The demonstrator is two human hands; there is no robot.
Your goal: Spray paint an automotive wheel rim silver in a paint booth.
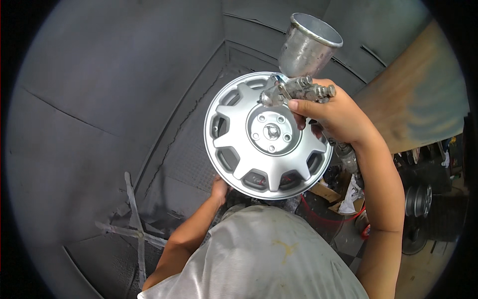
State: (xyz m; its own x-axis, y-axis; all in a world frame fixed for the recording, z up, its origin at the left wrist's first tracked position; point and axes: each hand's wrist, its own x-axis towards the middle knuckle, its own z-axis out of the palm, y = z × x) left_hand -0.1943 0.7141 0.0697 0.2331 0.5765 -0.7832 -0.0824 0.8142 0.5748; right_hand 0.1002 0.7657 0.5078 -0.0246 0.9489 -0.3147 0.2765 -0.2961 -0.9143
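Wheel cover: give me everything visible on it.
The wheel cover is round, silver-grey, with a smooth, evenly matte painted look. Broad spokes fan out from a raised centre disc that has a ring of small bolt holes around a middle hole; dark openings sit between the spokes. It faces up toward the camera, slightly tilted. The left hand holds its lower-left rim from beneath. The right hand holds a metal spray gun over its upper right part; whether the gun touches it cannot be told.
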